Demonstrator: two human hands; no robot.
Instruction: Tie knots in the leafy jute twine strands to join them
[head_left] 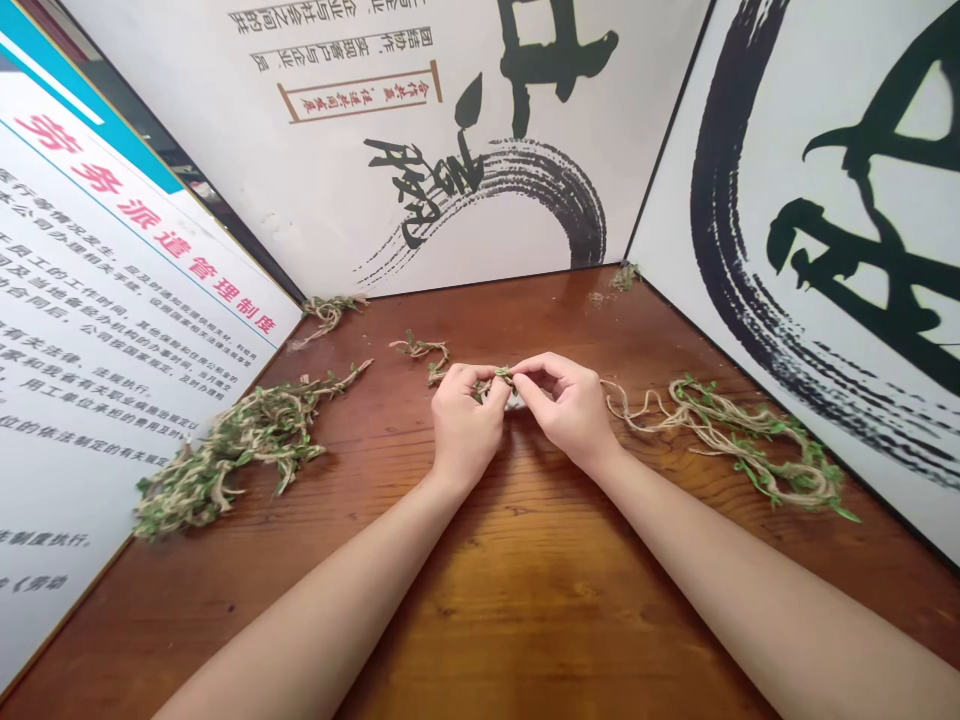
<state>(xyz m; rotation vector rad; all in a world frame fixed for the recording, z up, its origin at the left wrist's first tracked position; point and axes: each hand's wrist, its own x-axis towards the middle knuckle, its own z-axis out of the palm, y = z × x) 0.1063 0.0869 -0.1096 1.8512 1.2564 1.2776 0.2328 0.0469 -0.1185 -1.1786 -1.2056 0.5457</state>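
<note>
Between the fingertips of my left hand (469,420) and my right hand (566,405), a short leafy strand of pale, twine-like vine (501,376) is pinched at the middle of the table. Its ends are mostly hidden by my fingers. Just left of my left hand, a thin leafy strand (424,350) lies curled and seems to touch my fingers. To the right of my right hand stretches a looser tangle of the same vine (739,445), with pale fibres trailing towards that hand. A larger leafy heap (240,450) lies further left.
The polished brown wooden table (525,600) is walled by printed boards: a poster with Chinese text (127,300) at left, and ink-calligraphy boards at the back (450,150) and right (825,250). Small vine clumps (328,312) (625,277) lie in the far corners.
</note>
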